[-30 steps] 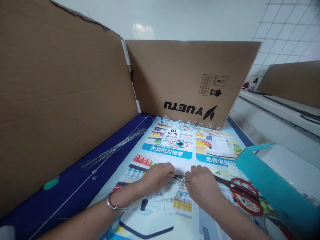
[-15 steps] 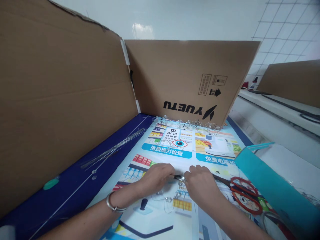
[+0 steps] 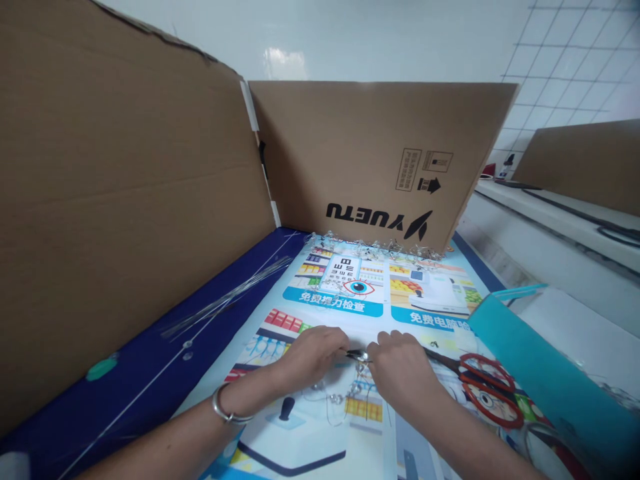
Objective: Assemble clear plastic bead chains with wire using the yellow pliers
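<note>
My left hand (image 3: 320,350), with a silver bangle on its wrist, has its fingers pinched together just left of the middle. Facing it, my right hand (image 3: 400,363) is closed too, knuckles up. A thin beaded wire (image 3: 357,389) spans the small gap between them, with a shiny clear bead and dark strands showing there. More clear beads and loose wire ends hang or lie below on the printed sheet (image 3: 367,440). My fingertips hide exactly where each hand grips. Beside my right hand lie scissors (image 3: 453,363) with red handles.
A row of clear beaded wire pieces (image 3: 375,252) lies along the back cardboard panel (image 3: 310,147). Another cardboard panel (image 3: 125,173) rises at left. Loose straight wires (image 3: 230,297) rest on the blue cloth. A teal open box (image 3: 550,373) stands at right.
Both hands hold almost the same pose at the beaded wire. The whole view has shifted very slightly.
</note>
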A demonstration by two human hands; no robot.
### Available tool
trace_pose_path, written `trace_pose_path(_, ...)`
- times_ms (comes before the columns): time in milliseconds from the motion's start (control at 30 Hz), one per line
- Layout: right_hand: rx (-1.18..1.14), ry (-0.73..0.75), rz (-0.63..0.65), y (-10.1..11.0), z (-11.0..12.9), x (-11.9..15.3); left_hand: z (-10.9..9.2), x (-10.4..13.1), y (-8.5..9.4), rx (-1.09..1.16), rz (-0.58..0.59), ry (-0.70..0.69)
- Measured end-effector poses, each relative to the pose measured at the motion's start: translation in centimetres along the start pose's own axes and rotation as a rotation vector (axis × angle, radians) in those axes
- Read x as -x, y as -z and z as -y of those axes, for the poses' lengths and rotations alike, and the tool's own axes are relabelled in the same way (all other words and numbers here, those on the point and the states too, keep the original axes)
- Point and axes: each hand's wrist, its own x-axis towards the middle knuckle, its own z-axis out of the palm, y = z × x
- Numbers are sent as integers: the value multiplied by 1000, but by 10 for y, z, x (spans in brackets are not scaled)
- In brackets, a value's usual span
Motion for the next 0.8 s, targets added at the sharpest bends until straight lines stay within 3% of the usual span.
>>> trace_pose_path(167,-11,-6,-9,1,0,0,0,-1,0,-53,48,12)
trace_pose_path(500,-11,-8,-34,-3,-1,0,-4,-1,2,-10,30,59)
trace_pose_path(800,10,-50,-17,29,-11,8,-6,-2,3,-1,-137,360)
